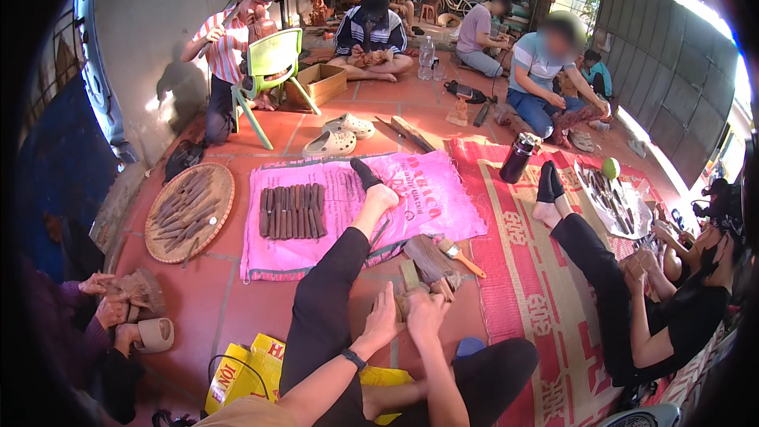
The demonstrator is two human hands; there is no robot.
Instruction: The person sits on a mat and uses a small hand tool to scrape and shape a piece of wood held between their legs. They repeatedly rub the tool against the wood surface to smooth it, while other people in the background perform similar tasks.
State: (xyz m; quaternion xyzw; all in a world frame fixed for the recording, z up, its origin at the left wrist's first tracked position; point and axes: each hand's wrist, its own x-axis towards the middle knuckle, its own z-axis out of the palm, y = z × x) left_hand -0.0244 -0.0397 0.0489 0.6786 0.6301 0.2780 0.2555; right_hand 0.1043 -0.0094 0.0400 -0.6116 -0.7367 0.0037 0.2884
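Note:
I sit on the tiled floor with my left leg stretched out over a pink sack [411, 198]. My left hand [384, 318] and my right hand [426, 312] meet over a small brown wooden piece [405, 298], both gripping it. A stack of brown wooden pieces [432, 258] and a brush with a wooden handle [458, 255] lie just beyond my hands. A row of dark wooden sticks [292, 211] is laid out on the pink sack.
A round woven tray [224, 190] of sticks lies at left. A red patterned mat [526, 292] holds a dark flask [517, 157]. People sit at right, at left and behind. A green chair [269, 71], sandals [340, 134] and a cardboard box [320, 81] stand farther back.

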